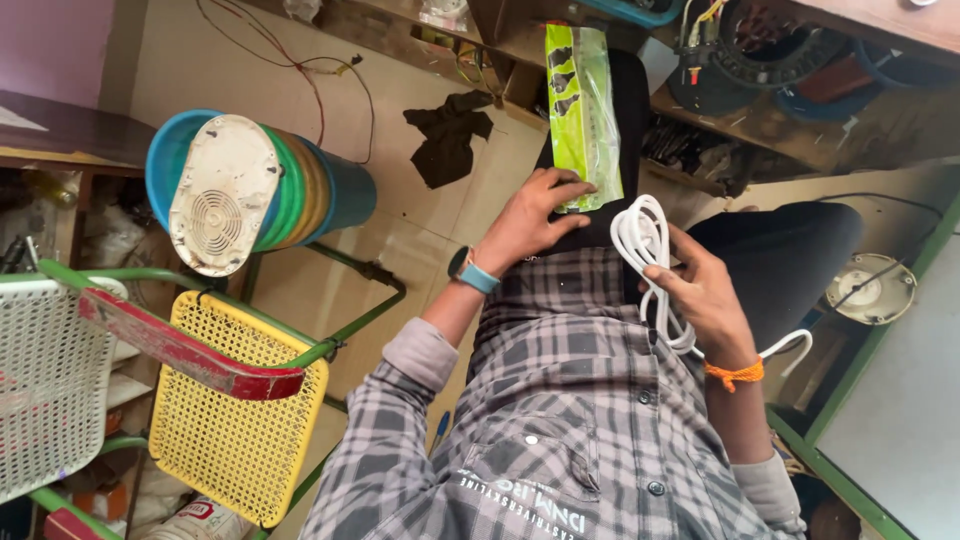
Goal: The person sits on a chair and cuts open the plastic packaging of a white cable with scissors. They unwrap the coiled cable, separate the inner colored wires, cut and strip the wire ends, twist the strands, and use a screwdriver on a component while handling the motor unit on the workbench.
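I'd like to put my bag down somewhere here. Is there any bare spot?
Bare floor shows between the stacked stools and the seated person's lap, though a dark rag lies on part of it. The yellow chair seat is also free. The lap is crowded: the left hand presses a green packet, the right hand holds a white cable.

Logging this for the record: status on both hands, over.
Left hand pressing green plastic packet on lap. Right hand gripping coiled white cable. Nothing between them.
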